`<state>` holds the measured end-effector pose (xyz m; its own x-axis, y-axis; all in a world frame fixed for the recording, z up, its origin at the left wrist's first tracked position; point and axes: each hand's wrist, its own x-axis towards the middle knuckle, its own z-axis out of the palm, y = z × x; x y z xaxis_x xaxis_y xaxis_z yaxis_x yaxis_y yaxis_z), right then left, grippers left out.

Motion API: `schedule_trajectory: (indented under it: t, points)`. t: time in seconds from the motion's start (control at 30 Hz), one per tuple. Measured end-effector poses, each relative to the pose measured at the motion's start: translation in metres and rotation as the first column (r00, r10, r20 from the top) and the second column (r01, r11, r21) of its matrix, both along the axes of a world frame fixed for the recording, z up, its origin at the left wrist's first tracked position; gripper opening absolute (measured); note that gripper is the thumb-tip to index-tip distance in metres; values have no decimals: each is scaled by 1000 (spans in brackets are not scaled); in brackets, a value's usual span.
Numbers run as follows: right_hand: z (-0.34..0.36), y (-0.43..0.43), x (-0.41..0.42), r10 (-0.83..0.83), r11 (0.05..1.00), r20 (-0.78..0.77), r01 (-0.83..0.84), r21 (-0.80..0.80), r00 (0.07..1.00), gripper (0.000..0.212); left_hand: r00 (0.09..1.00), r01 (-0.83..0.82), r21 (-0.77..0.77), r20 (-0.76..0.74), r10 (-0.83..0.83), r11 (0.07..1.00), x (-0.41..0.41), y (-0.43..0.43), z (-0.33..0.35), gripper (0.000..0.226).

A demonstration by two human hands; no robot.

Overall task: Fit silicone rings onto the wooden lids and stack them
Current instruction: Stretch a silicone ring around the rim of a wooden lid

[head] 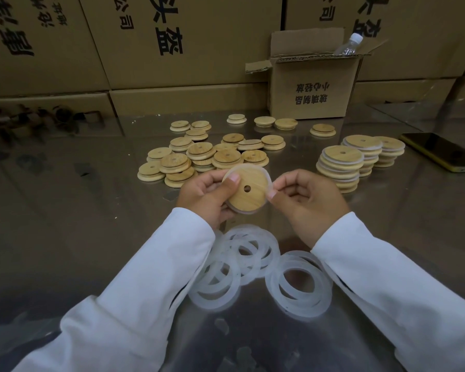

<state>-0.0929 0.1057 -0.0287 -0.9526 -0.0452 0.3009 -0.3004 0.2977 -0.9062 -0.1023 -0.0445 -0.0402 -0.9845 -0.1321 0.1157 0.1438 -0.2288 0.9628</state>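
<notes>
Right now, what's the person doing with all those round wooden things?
A person is fitting a silicone ring onto a wooden lid. The left hand grips the lid while the right hand pinches the ring at its edge. Loose rings lie close by; bare lids are piled beyond, ringed lids stacked at the right.

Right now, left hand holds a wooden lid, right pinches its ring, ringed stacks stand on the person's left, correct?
No: head view shows the ringed stacks on the person's right. Left hand holds the wooden lid, right hand pinches its ring.
</notes>
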Motion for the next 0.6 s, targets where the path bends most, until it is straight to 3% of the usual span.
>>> schedule_trajectory:
  t: [0.6]
  points:
    - [4,1,-4,-36,998,158,44,-47,987,25,999,24,32,-37,-23,999,0,2,-2,9]
